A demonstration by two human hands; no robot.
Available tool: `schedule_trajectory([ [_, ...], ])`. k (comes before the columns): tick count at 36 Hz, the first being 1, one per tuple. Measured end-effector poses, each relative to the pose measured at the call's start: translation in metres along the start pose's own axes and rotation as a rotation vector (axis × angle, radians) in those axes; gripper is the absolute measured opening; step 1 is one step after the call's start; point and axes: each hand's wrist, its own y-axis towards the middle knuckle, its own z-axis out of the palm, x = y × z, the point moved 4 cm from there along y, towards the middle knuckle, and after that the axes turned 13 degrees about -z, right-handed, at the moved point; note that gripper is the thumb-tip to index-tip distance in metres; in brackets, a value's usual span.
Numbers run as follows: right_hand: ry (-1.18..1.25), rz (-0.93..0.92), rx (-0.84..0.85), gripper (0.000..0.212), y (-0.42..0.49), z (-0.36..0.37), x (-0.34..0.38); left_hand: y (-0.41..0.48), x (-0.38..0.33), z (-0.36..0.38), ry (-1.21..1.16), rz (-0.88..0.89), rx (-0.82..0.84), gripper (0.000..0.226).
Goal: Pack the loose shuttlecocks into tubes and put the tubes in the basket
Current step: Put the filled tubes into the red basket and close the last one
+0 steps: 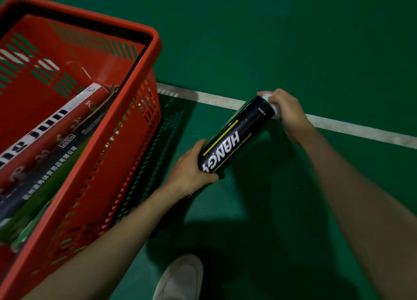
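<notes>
The red basket (135, 141) at nine o'clock holds several tubes (52, 123), and at centre the black tube (234, 137), tilted toward one o'clock, is gripped low by the left hand (191, 171), its white cap (276, 113) by the right hand (286, 112).

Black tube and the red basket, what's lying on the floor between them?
In the head view, between the red basket and the black tube lies only green floor, crossed by a white line.
</notes>
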Motion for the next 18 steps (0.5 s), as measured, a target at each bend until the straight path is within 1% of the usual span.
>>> schedule_trajectory([
  [5,-0.038,-0.107,0.026,0.034,-0.031,0.008,0.023,-0.024,0.006,-0.004,0.013,0.070,-0.030,0.098],
  [7,-0.040,-0.144,0.033,0.028,-0.041,0.012,0.031,-0.031,0.008,-0.008,0.020,0.072,-0.042,0.102],
  [10,-0.012,-0.181,0.034,0.012,-0.054,0.022,0.037,-0.039,0.011,-0.011,0.019,0.083,-0.047,0.101],
  [12,-0.033,-0.225,0.029,0.008,-0.061,0.027,0.040,-0.044,0.013,-0.011,-0.002,0.087,-0.047,0.100],
  [14,-0.063,-0.265,0.006,0.014,-0.067,0.028,0.040,-0.048,0.016,-0.010,-0.018,0.088,-0.045,0.100],
  [16,-0.063,-0.272,-0.008,0.032,-0.074,0.030,0.039,-0.053,0.020,-0.008,-0.017,0.085,-0.043,0.099],
  [17,-0.081,-0.272,-0.022,0.038,-0.078,0.031,0.039,-0.055,0.021,-0.008,-0.017,0.084,-0.041,0.098],
  [18,-0.107,-0.271,-0.044,0.039,-0.083,0.032,0.038,-0.058,0.023,-0.007,-0.016,0.084,-0.041,0.098],
])
